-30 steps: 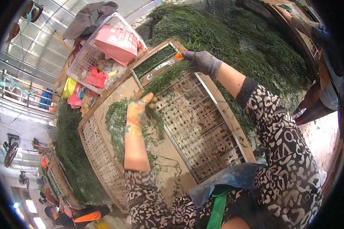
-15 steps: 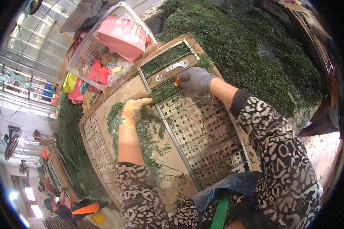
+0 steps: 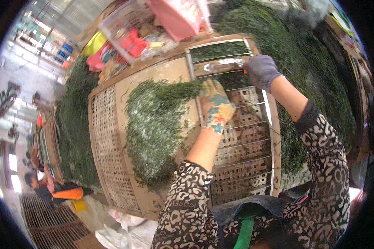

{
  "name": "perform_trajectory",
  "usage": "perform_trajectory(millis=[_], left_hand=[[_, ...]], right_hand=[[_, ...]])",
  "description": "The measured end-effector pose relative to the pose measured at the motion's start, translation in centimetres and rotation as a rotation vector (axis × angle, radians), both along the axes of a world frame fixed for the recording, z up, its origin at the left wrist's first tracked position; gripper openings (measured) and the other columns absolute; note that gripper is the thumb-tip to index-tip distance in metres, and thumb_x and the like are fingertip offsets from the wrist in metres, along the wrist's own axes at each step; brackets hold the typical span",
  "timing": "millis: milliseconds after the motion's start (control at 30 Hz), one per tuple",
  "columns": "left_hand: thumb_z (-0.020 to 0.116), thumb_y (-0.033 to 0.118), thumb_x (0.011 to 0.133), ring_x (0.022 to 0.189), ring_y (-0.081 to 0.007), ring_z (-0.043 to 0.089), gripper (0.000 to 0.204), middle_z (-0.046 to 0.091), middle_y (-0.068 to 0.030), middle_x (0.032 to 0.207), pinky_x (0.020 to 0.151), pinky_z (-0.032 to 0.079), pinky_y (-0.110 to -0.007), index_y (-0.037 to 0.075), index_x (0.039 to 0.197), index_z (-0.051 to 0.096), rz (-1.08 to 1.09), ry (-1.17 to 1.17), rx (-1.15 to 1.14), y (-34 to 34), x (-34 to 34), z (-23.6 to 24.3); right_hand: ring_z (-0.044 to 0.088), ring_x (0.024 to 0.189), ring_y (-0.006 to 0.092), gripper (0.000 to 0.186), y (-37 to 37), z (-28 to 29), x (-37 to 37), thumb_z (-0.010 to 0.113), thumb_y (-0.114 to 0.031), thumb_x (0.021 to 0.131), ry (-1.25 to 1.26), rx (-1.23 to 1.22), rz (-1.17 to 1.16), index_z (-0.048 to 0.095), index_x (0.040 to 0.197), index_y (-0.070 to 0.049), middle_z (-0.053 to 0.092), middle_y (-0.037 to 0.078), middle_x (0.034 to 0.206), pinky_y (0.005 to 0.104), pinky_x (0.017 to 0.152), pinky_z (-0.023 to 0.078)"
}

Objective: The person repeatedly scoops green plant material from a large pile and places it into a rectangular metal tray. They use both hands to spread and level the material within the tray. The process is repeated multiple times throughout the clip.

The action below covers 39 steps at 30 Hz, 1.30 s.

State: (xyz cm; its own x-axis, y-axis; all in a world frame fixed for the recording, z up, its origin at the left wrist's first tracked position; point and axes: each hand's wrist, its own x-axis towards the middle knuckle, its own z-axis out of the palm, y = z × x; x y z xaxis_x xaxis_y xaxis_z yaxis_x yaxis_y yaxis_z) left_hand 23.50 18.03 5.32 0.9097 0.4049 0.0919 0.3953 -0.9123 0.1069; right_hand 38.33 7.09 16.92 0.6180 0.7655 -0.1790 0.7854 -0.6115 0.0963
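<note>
Head view: person is leaning over a tan board (image 3: pixel 149 71); both gloved hands are working at a metal-barred frame (image 3: pixel 274 166).
Left hand: floral-glove hand (image 3: pixel 216 108) is stretching its fingers out, held together, over the frame's left rail; cannot tell whether fingertips are pinching strands.
Right hand: grey-purple-glove hand (image 3: pixel 264 72) is curling narrow at the frame's upper right corner, by the right end of a silver handle (image 3: pixel 224 64); a small orange bit (image 3: pixel 245 72) is showing at its fingertips; grip on either, cannot tell.
Green strand pile: seaweed-like pile (image 3: pixel 153 133) is lying on the board left of the frame; its top is trailing rightward to the left fingertips.
Lattice: woven panel (image 3: pixel 245 141) is showing under the frame bars; second woven panel (image 3: pixel 112 145) is edging the board's left side.
Big heaps: green heap (image 3: pixel 316 87) is spreading beyond the frame at right; another heap (image 3: pixel 75 124) is sitting at far left.
Basket: pale plastic basket (image 3: pixel 112 23) is standing behind the board, holding a pink bag (image 3: pixel 180 18) and a red cloth (image 3: pixel 134 42).
Clothing: patterned sleeves (image 3: pixel 183 207) are covering both arms to mid-forearm; a green strap (image 3: pixel 244 234) is hanging at the waist.
Background: co-worker (image 3: pixel 41 186) is appearing at lower left, blurred; white sack (image 3: pixel 124 236) is lying below the board.
</note>
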Motion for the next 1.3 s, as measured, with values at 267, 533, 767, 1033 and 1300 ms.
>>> perform_trajectory(millis=[267, 533, 767, 1033, 1300], left_hand=[[0.050, 0.054, 0.095, 0.149, -0.0418, 0.029, 0.082, 0.029, -0.0261, 0.158, 0.121, 0.025, -0.053, -0.003, 0.152, 0.038, 0.051, -0.016, -0.076, -1.0, -0.5, -0.6], [0.061, 0.039, 0.089, 0.143, -0.0387, 0.037, 0.072, 0.041, -0.0222, 0.148, 0.117, 0.032, -0.051, 0.001, 0.147, 0.043, 0.075, -0.089, -0.100, -0.8, -0.7, -1.2], [0.071, 0.026, 0.084, 0.139, -0.0359, 0.043, 0.067, 0.050, -0.0189, 0.139, 0.113, 0.039, -0.050, 0.004, 0.143, 0.048, 0.019, -0.431, -0.237, -0.4, -1.1, -1.5], [0.058, 0.049, 0.092, 0.138, -0.0331, 0.047, 0.066, 0.055, -0.0157, 0.146, 0.120, 0.027, -0.048, 0.003, 0.138, 0.058, 0.013, -0.333, 0.013, 0.1, -0.4, -1.0], [0.064, 0.036, 0.086, 0.131, -0.0299, 0.052, 0.055, 0.059, -0.0132, 0.136, 0.114, 0.037, -0.047, 0.004, 0.132, 0.062, -0.100, -0.468, 0.094, 0.6, -0.9, -2.4]], right_hand=[[0.066, 0.112, 0.0362, 0.043, 16.8, -1.6, -12.8, 0.068, -0.027, 0.089, 0.395, 0.541, 0.731, 0.063, 0.132, -0.026, 0.067, 0.011, 0.118, 0.0459, 0.097, 0.052], [0.069, 0.102, 0.0296, 0.028, 21.5, -4.3, -16.1, 0.071, -0.011, 0.090, 0.508, 0.780, 0.596, 0.069, 0.118, -0.009, 0.071, 0.008, 0.111, 0.0413, 0.093, 0.056], [0.068, 0.090, 0.0334, 0.027, 9.7, -4.1, -8.0, 0.069, -0.013, 0.089, 0.533, 1.257, 0.332, 0.068, 0.114, -0.004, 0.067, 0.015, 0.098, 0.0379, 0.080, 0.055], [0.066, 0.105, 0.0362, 0.026, -1.5, -6.8, -1.1, 0.068, -0.017, 0.086, -0.034, 0.456, 0.047, 0.071, 0.112, -0.019, 0.069, 0.012, 0.109, 0.0467, 0.089, 0.054], [0.071, 0.103, 0.0327, 0.025, -0.4, -3.2, -1.3, 0.068, -0.031, 0.088, 0.091, 0.300, -0.097, 0.075, 0.110, -0.022, 0.073, 0.012, 0.106, 0.0466, 0.087, 0.056]])
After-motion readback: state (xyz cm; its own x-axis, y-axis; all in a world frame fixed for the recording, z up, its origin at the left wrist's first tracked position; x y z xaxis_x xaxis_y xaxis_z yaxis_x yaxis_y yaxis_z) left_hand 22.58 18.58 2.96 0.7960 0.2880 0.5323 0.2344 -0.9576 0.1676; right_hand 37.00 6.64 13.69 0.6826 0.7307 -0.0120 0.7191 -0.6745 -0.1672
